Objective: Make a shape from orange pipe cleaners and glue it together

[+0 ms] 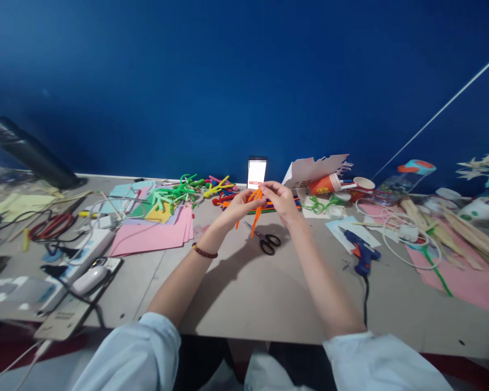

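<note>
Orange pipe cleaners [256,221] hang between my hands above the table, their lower ends dangling loose. My left hand [241,207] pinches them from the left, with a beaded bracelet on that wrist. At the upper part of the same orange bundle, my right hand [280,200] is closed with its fingertips together. Scissors [268,242] with black handles lie on the table just below my hands, blades partly behind the orange strands. Behind my hands, a bundle of coloured pipe cleaners [271,205] lies partly hidden. A lit phone [257,171] leans against the blue wall.
To the left are pink paper sheets [152,237], bent green pipe cleaners [179,191] and a power strip [79,266] with cables. On the right lie a blue glue gun [362,252], orange paper cups [326,184] and a coiled white cable [409,233]. A dark bottle [32,152] stands far left.
</note>
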Demonstrator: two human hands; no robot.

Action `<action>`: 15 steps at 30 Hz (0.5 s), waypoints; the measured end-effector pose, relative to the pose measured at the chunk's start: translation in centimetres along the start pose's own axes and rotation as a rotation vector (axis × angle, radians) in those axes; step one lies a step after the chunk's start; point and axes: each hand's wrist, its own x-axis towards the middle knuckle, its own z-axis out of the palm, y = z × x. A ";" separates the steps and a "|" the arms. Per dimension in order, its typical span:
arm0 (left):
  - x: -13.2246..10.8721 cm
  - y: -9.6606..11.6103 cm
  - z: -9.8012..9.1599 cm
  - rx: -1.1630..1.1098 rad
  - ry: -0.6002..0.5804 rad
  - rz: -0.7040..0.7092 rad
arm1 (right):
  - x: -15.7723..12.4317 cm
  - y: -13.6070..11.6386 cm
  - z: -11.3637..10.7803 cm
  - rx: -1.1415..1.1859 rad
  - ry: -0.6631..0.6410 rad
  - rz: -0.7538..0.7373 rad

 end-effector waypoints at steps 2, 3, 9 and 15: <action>-0.2 -0.1 0.2 0.091 -0.028 0.030 | 0.0 -0.2 0.0 0.002 -0.002 0.000; -0.2 -0.2 0.3 0.112 -0.042 0.034 | -0.1 -0.3 -0.1 0.002 -0.007 -0.002; -0.5 -0.5 0.8 0.062 -0.131 -0.021 | 0.0 -0.4 -0.3 0.059 -0.039 0.033; -0.7 -0.4 0.8 -0.061 -0.208 -0.102 | 0.2 -0.3 -1.4 0.111 -0.142 0.107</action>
